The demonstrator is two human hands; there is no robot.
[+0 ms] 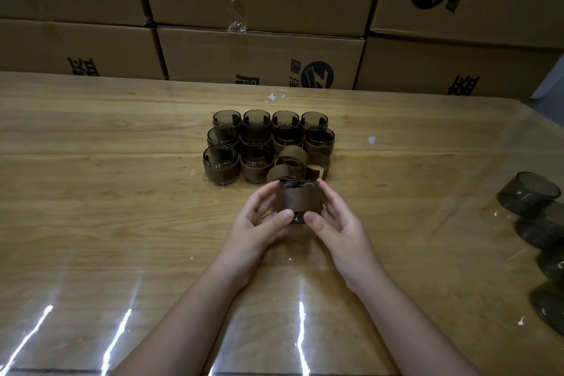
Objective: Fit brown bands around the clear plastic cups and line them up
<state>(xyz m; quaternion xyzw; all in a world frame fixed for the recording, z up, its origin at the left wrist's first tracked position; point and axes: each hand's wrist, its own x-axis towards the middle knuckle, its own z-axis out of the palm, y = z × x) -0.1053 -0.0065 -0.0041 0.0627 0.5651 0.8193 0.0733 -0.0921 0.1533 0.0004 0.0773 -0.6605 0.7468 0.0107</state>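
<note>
"Two hands on one cup (297, 184), held over the middle of the table (122, 192), just on the near side of the banded cups (256, 143) standing in rows. Heavy?"

"Hardly, by the look — thin clear plastic, likely light and a little springy, apt to buckle if squeezed hard at the rim."

"Slippery?"

"Probably, on the bare wall. Less so on the brown band (299, 200), wrapped round most of that wall; soft and matt, likely grippy."

"So where to take hold?"

"On the band, low down, from both sides. Much as now: left hand (259, 223) curled round the left side, right hand (338, 223) curled round the right, both thumbs pressed to the band's lower edge by the bare base."

"Seated fully?"

"Cannot tell from here. Worth pushing evenly with both thumbs — not one side first."

"And the spares?"

"Loose bands (293, 162) lying at the near right corner of the rows, against the cups; bare cups (528, 192) well apart, at the table's right edge."
</note>
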